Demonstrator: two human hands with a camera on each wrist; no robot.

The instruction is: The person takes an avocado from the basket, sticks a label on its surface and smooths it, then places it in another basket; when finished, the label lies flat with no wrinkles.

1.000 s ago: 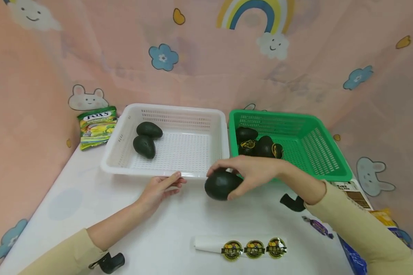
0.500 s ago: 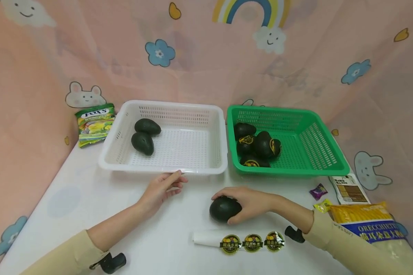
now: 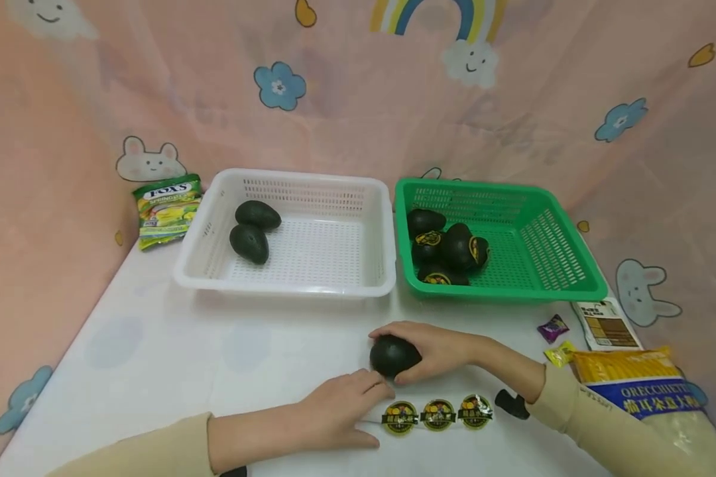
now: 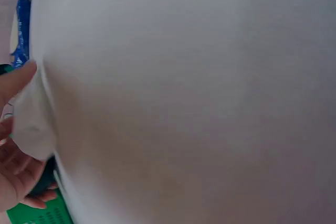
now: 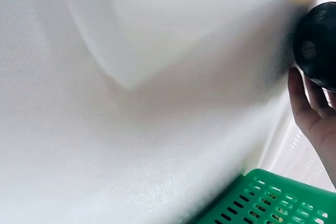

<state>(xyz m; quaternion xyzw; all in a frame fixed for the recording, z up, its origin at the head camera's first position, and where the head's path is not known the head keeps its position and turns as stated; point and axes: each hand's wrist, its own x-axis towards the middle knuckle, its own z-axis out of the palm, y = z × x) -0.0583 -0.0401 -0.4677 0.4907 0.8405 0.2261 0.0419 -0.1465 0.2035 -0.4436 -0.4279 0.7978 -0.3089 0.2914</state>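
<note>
My right hand (image 3: 438, 348) holds a dark green avocado (image 3: 394, 356) low over the white table, fingers over its far side and thumb on its near side. The right wrist view shows the same avocado (image 5: 317, 45) at its right edge, against the fingertips. Just left of it my left hand (image 3: 340, 411) reaches over the white end of a strip carrying round black-and-gold stickers (image 3: 438, 415), thumb and fingers spread apart. In the left wrist view the white strip (image 4: 34, 124) shows between the thumb and the other fingers.
Behind stands a white basket (image 3: 286, 290) with two avocados (image 3: 249, 244). Beside it a green basket (image 3: 507, 295) holds several stickered avocados (image 3: 456, 247). A green candy bag (image 3: 167, 211) lies at left; wrapped candies (image 3: 553, 328) and a pasta bag (image 3: 638, 391) lie at right.
The right hand brought the avocado down toward the table, away from the white basket. The left hand left the white basket's front rim and moved right and nearer, to the sticker strip.
</note>
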